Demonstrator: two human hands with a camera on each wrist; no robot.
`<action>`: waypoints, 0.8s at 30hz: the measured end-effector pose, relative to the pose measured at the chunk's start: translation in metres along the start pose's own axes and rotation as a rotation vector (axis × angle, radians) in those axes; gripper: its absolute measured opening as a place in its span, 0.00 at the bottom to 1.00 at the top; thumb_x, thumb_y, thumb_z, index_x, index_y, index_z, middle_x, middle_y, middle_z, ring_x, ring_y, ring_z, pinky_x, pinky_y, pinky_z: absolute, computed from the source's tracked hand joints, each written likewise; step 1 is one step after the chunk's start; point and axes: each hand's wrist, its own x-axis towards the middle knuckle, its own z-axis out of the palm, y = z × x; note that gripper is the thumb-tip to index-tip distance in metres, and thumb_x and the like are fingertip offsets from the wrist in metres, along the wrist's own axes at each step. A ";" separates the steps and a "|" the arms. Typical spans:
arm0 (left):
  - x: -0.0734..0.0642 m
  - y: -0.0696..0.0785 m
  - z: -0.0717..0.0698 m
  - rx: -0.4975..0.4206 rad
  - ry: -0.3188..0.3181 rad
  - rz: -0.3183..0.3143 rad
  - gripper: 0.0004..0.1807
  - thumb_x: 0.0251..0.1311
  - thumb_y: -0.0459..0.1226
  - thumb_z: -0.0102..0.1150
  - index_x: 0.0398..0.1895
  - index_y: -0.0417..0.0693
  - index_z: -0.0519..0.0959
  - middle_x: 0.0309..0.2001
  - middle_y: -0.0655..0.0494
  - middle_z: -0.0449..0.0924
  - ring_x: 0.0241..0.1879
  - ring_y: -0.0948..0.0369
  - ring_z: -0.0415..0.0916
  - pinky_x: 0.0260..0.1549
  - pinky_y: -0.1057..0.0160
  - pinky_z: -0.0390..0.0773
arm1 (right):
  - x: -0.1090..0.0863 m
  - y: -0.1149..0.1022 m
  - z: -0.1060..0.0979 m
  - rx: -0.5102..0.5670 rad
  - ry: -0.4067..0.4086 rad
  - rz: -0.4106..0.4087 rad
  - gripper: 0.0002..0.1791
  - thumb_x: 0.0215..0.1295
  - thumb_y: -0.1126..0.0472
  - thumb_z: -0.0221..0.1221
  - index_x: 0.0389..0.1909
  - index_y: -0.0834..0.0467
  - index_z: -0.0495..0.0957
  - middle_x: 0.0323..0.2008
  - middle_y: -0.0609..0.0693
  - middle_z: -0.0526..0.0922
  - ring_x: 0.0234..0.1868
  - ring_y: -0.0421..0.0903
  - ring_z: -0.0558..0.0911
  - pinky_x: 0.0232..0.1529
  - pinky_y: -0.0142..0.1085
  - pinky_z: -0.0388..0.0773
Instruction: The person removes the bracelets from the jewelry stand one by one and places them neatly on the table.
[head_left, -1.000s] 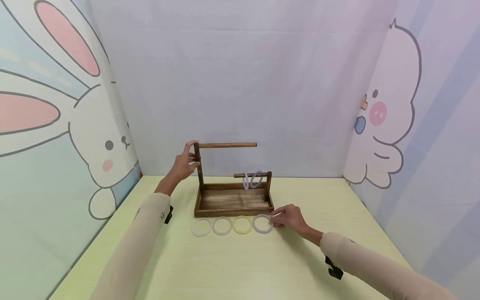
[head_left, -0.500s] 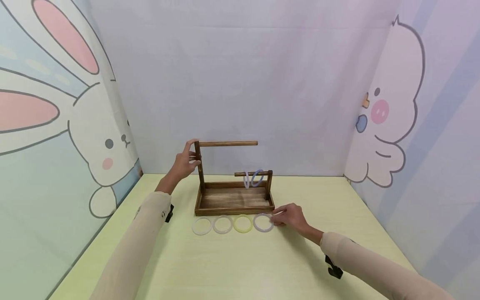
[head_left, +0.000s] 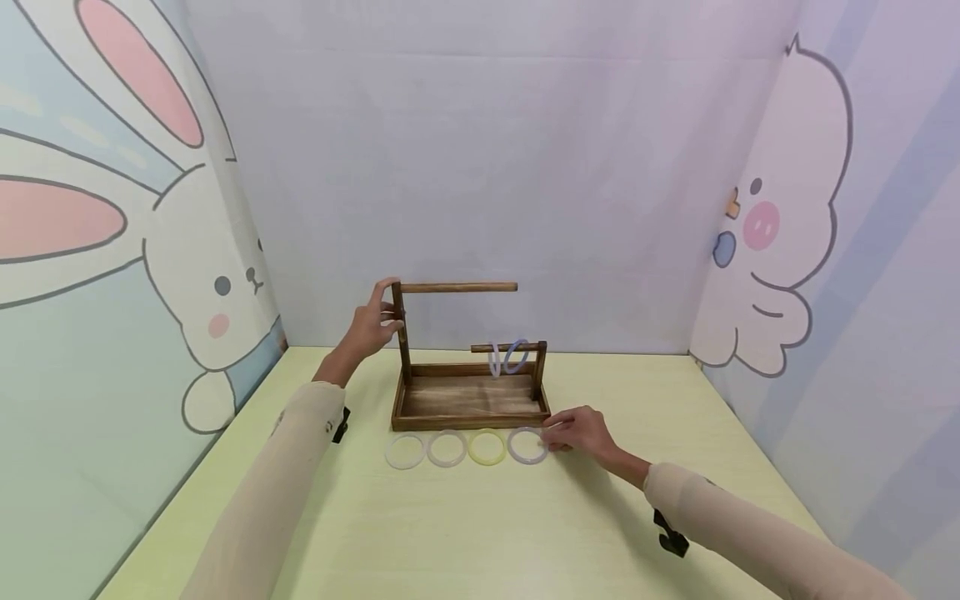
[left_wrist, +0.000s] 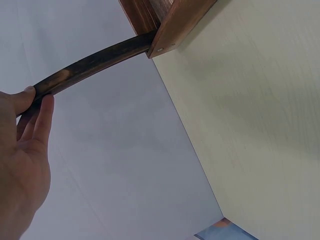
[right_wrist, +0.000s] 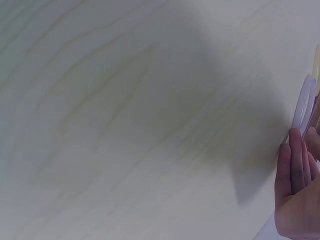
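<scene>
My left hand (head_left: 367, 329) grips the upper part of the tall post (left_wrist: 90, 64) of a dark wooden stand, thumb on one side and fingers on the other. My right hand (head_left: 583, 433) is low at the table, pinching the right edge of a pale lavender ring (head_left: 527, 462) with thumb and fingertips. In the right wrist view that lavender ring (right_wrist: 303, 102) stands out from between the fingers. To its left lie a yellow ring (head_left: 487, 463), a pale pinkish ring (head_left: 447, 465) and a whitish ring (head_left: 405, 468), in one row before the stand.
The stand has a tray base (head_left: 471, 422), a long upper bar (head_left: 461, 287) and a shorter lower bar (head_left: 480, 348). On the lower bar hang a light purple ring (head_left: 494, 362) and a blue ring (head_left: 507, 360). Cloth walls with cartoon animals enclose the table (head_left: 480, 533).
</scene>
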 end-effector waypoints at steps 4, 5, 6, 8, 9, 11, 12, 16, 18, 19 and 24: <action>-0.001 0.003 -0.001 -0.005 0.001 -0.006 0.46 0.68 0.23 0.61 0.80 0.59 0.50 0.56 0.31 0.81 0.61 0.37 0.79 0.56 0.40 0.81 | 0.002 -0.002 -0.001 -0.131 0.030 -0.058 0.10 0.58 0.65 0.76 0.38 0.66 0.89 0.29 0.56 0.90 0.27 0.50 0.90 0.26 0.32 0.83; -0.001 0.003 -0.001 -0.004 0.000 -0.005 0.46 0.69 0.23 0.61 0.80 0.59 0.49 0.56 0.31 0.81 0.61 0.37 0.79 0.56 0.40 0.81 | 0.002 -0.003 -0.001 -0.145 0.038 -0.065 0.10 0.57 0.65 0.76 0.38 0.66 0.90 0.29 0.56 0.90 0.27 0.50 0.90 0.26 0.32 0.83; -0.001 0.004 -0.001 -0.006 -0.002 -0.006 0.46 0.69 0.23 0.61 0.80 0.59 0.49 0.56 0.30 0.81 0.61 0.37 0.79 0.56 0.40 0.81 | 0.003 -0.004 -0.002 -0.154 0.042 -0.073 0.10 0.57 0.65 0.76 0.37 0.66 0.90 0.29 0.55 0.91 0.27 0.49 0.90 0.27 0.33 0.84; -0.001 0.004 -0.001 -0.014 -0.005 -0.010 0.46 0.69 0.23 0.61 0.80 0.59 0.49 0.57 0.30 0.81 0.61 0.37 0.79 0.55 0.39 0.81 | 0.005 -0.005 -0.003 -0.162 0.044 -0.090 0.10 0.57 0.65 0.76 0.38 0.65 0.90 0.30 0.55 0.91 0.29 0.47 0.91 0.29 0.34 0.85; -0.002 0.004 -0.001 -0.018 -0.007 -0.011 0.46 0.69 0.23 0.61 0.80 0.60 0.49 0.57 0.30 0.80 0.61 0.37 0.79 0.55 0.39 0.81 | 0.006 -0.006 -0.003 -0.144 0.037 -0.092 0.10 0.58 0.65 0.76 0.38 0.66 0.90 0.30 0.56 0.91 0.29 0.48 0.91 0.31 0.36 0.87; -0.001 0.004 -0.001 -0.020 -0.010 -0.012 0.46 0.69 0.23 0.61 0.80 0.59 0.49 0.57 0.30 0.80 0.61 0.37 0.79 0.55 0.40 0.82 | 0.008 -0.009 -0.004 -0.097 0.015 -0.093 0.11 0.60 0.66 0.74 0.41 0.68 0.89 0.32 0.58 0.91 0.30 0.50 0.91 0.33 0.43 0.89; -0.001 0.004 -0.001 -0.022 -0.010 -0.013 0.46 0.68 0.23 0.61 0.80 0.59 0.50 0.57 0.30 0.80 0.60 0.37 0.79 0.55 0.40 0.82 | 0.009 -0.010 -0.004 -0.089 0.007 -0.101 0.12 0.61 0.66 0.74 0.42 0.69 0.89 0.33 0.58 0.91 0.30 0.50 0.91 0.34 0.45 0.89; -0.002 0.002 -0.001 -0.017 -0.009 -0.012 0.46 0.68 0.23 0.61 0.80 0.59 0.50 0.57 0.30 0.81 0.60 0.37 0.79 0.55 0.40 0.82 | 0.013 -0.017 -0.003 -0.111 0.007 -0.123 0.12 0.62 0.63 0.73 0.42 0.68 0.89 0.33 0.56 0.91 0.31 0.48 0.91 0.35 0.40 0.88; -0.002 0.002 -0.001 -0.020 -0.007 -0.010 0.46 0.68 0.23 0.61 0.80 0.58 0.50 0.57 0.30 0.81 0.60 0.38 0.80 0.54 0.40 0.82 | 0.016 -0.021 -0.003 -0.143 0.022 -0.135 0.12 0.62 0.62 0.73 0.42 0.66 0.90 0.32 0.54 0.91 0.32 0.46 0.91 0.34 0.35 0.87; -0.002 0.002 -0.001 -0.021 -0.007 -0.009 0.46 0.68 0.23 0.61 0.80 0.58 0.50 0.56 0.30 0.81 0.60 0.38 0.80 0.54 0.40 0.82 | 0.017 -0.023 -0.002 -0.158 0.029 -0.138 0.11 0.62 0.62 0.73 0.42 0.66 0.90 0.32 0.53 0.91 0.33 0.46 0.91 0.34 0.33 0.86; -0.002 0.002 -0.001 -0.020 -0.006 -0.007 0.45 0.68 0.22 0.61 0.80 0.56 0.50 0.56 0.31 0.81 0.60 0.38 0.80 0.53 0.39 0.82 | 0.024 -0.032 0.000 -0.209 0.067 -0.153 0.11 0.62 0.63 0.74 0.42 0.64 0.90 0.33 0.51 0.92 0.36 0.46 0.91 0.36 0.30 0.83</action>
